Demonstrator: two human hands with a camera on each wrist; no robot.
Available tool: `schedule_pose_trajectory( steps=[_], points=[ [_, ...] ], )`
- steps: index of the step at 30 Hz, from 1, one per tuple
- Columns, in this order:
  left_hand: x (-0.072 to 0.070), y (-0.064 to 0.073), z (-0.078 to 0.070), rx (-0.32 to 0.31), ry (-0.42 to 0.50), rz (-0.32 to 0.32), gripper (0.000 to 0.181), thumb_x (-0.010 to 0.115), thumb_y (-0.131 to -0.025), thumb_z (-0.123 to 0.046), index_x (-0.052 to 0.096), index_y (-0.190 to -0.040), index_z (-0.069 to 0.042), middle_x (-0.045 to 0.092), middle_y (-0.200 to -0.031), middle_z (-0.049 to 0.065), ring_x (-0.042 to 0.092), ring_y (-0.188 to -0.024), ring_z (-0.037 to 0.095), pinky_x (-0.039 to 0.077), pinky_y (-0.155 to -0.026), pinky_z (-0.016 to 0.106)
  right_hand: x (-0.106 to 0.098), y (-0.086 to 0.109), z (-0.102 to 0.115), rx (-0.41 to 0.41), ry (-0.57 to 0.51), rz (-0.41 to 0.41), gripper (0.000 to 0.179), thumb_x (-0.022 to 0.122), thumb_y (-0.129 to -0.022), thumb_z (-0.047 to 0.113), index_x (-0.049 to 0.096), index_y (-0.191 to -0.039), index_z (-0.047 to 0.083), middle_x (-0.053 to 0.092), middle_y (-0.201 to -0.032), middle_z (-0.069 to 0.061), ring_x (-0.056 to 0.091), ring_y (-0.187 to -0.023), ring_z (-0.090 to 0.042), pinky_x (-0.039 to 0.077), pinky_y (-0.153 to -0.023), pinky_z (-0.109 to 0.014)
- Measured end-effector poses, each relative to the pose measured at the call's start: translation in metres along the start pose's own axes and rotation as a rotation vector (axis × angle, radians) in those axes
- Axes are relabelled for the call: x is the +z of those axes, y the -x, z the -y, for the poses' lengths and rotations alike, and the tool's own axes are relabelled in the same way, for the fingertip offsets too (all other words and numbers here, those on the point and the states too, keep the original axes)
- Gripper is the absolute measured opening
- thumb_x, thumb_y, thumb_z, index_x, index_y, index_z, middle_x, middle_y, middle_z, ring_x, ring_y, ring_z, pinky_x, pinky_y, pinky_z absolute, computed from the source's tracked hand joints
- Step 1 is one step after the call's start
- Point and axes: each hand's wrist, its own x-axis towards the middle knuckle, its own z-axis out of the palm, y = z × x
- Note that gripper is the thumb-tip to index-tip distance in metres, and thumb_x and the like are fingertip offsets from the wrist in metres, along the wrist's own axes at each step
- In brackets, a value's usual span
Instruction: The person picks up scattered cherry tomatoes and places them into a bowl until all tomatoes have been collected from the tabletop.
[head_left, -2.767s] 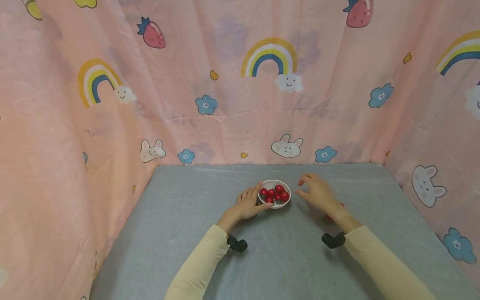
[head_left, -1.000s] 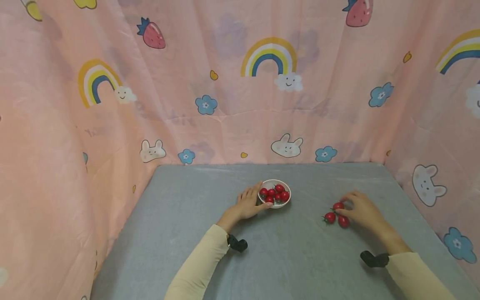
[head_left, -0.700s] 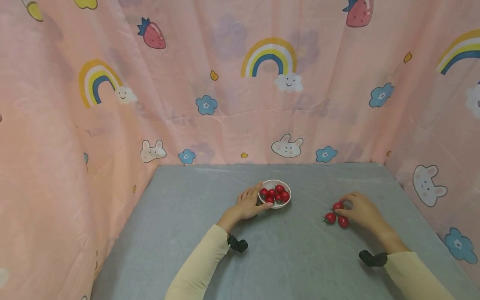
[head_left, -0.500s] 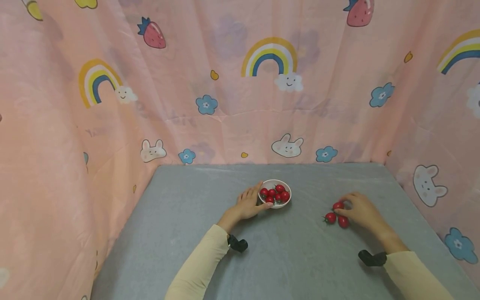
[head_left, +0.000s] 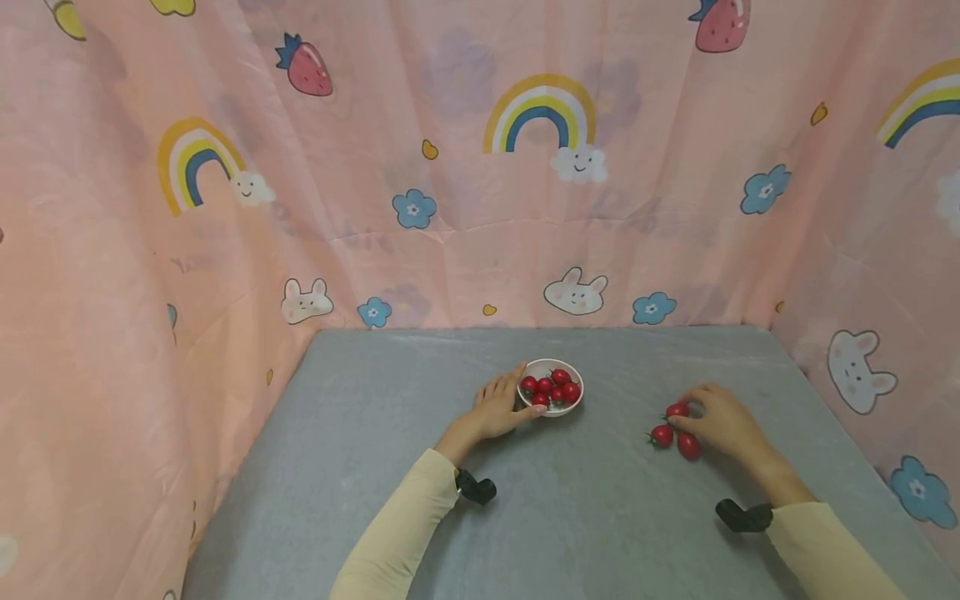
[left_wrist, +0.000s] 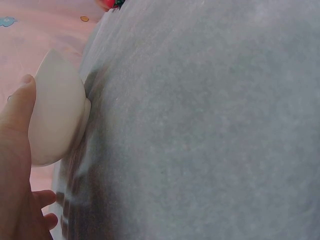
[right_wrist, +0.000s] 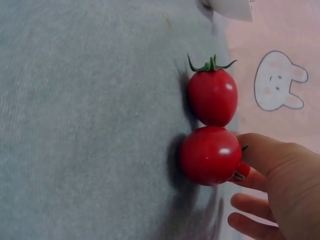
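A small white bowl (head_left: 540,367) with several red cherry tomatoes stands towards the back of the table. My left hand (head_left: 495,410) holds its left side, the thumb along the near rim and the index finger at the far rim. In the left wrist view the thumb lies against the outer wall of the bowl (left_wrist: 57,110). To the right, my right hand (head_left: 723,421) pinches the farthest of three loose cherry tomatoes (head_left: 677,410). Another tomato (right_wrist: 212,97) and a nearer one (right_wrist: 210,156) lie beside it, partly hiding the pinched one in the right wrist view.
A grey cloth covers the table (head_left: 570,517). Behind it and on both sides hangs a pink curtain (head_left: 465,250) printed with rainbows, rabbits and flowers. Black wrist mounts (head_left: 476,487) stick out from both wrists.
Since the earliest frame my right hand has moved from beside the bowl to the loose tomatoes and taken hold of one. The nearest loose tomato has shifted slightly. My left hand stays at the bowl.
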Motion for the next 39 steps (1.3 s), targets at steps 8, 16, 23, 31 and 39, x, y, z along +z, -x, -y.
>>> schedule_pose_trajectory(
  steps=[8, 16, 23, 31, 39],
  points=[
    [0.001, -0.001, -0.001, 0.002, 0.006, -0.001, 0.09, 0.046, -0.094, -0.068, 0.0, -0.16, -0.029, 0.022, -0.165, 0.014, 0.02, -0.153, 0.036, 0.016, -0.12, 0.059, -0.001, -0.001, 0.002, 0.0, 0.0, -0.012, 0.051, 0.076, -0.084, 0.037, 0.067, -0.111, -0.004, 0.057, -0.121, -0.031, 0.052, -0.111, -0.048, 0.041, -0.096, -0.066],
    [0.0, 0.0, -0.001, -0.001, 0.01, -0.004, 0.09, 0.046, -0.093, -0.069, 0.0, -0.16, -0.029, 0.023, -0.165, 0.013, 0.021, -0.152, 0.037, 0.016, -0.12, 0.059, -0.002, -0.006, 0.012, 0.0, 0.015, -0.022, 0.05, 0.078, -0.083, 0.037, 0.068, -0.111, -0.003, 0.058, -0.122, -0.03, 0.053, -0.112, -0.047, 0.042, -0.097, -0.065],
    [0.001, 0.0, -0.001, 0.002, 0.006, -0.007, 0.09, 0.046, -0.094, -0.068, 0.0, -0.16, -0.03, 0.024, -0.165, 0.013, 0.021, -0.152, 0.037, 0.017, -0.12, 0.059, -0.001, -0.011, 0.022, -0.019, 0.018, -0.029, 0.047, 0.077, -0.083, 0.036, 0.068, -0.11, -0.002, 0.059, -0.122, -0.028, 0.055, -0.112, -0.046, 0.043, -0.096, -0.064],
    [0.001, -0.002, -0.001, -0.004, -0.009, -0.007, 0.089, 0.046, -0.094, -0.067, 0.0, -0.16, -0.029, 0.024, -0.164, 0.013, 0.022, -0.152, 0.036, 0.017, -0.12, 0.059, -0.001, -0.018, 0.036, -0.047, -0.006, -0.026, 0.047, 0.076, -0.085, 0.036, 0.067, -0.114, 0.0, 0.058, -0.126, -0.027, 0.052, -0.118, -0.047, 0.041, -0.1, -0.066],
    [0.002, -0.001, 0.0, 0.0, 0.003, -0.008, 0.089, 0.047, -0.094, -0.068, 0.001, -0.16, -0.03, 0.026, -0.163, 0.014, 0.022, -0.151, 0.036, 0.018, -0.119, 0.057, -0.002, -0.034, 0.059, -0.065, 0.016, -0.028, 0.045, 0.076, -0.086, 0.038, 0.068, -0.114, 0.004, 0.06, -0.127, -0.023, 0.053, -0.12, -0.043, 0.041, -0.101, -0.064]
  ],
)
